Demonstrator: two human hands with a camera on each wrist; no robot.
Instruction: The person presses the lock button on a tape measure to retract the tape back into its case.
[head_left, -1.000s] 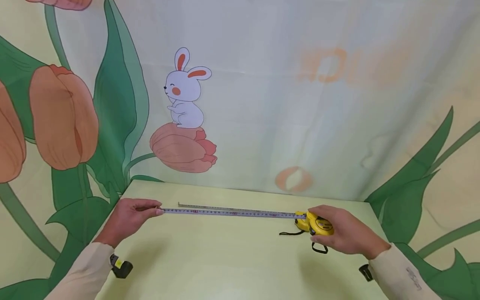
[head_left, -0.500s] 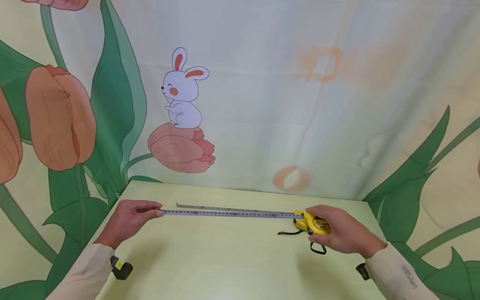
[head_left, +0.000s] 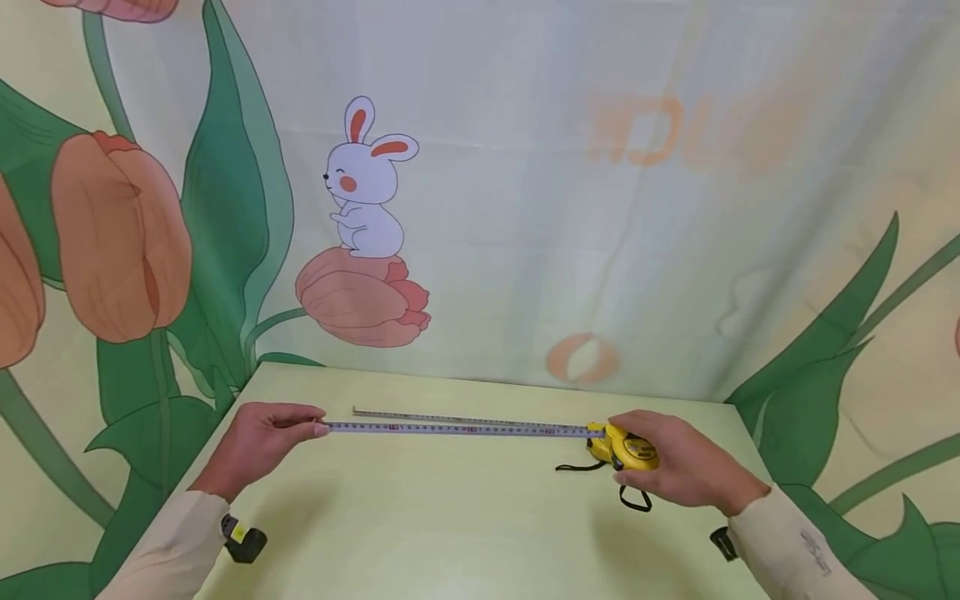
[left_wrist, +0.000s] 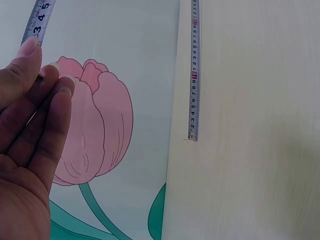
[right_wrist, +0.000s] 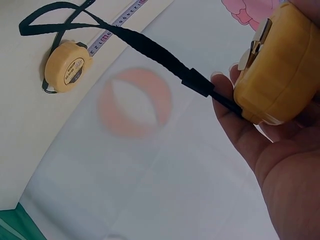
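Observation:
Two yellow tape measures are in view. My right hand (head_left: 678,458) grips the case of one tape measure (head_left: 636,450), its black wrist strap (right_wrist: 150,47) hanging loose in the right wrist view. Its pulled-out blade (head_left: 457,429) runs straight across to my left hand (head_left: 270,437), which pinches the blade's end between thumb and fingers. The second tape measure (right_wrist: 67,67) lies on the table just behind, partly hidden by the held one in the head view. Its own blade (left_wrist: 195,85) stretches along the tabletop, roughly parallel to the held blade, with the hooked end toward the left.
The pale table (head_left: 450,517) meets a printed cloth backdrop (head_left: 495,208) at its far edge. Tulips, leaves and a rabbit (head_left: 367,200) are drawn on the cloth. Black wrist devices (head_left: 246,542) show at both sleeves.
The view has shifted slightly, and my right hand with the tape measure sits a touch further left. Both holds are the same, with the blade still stretched between the hands.

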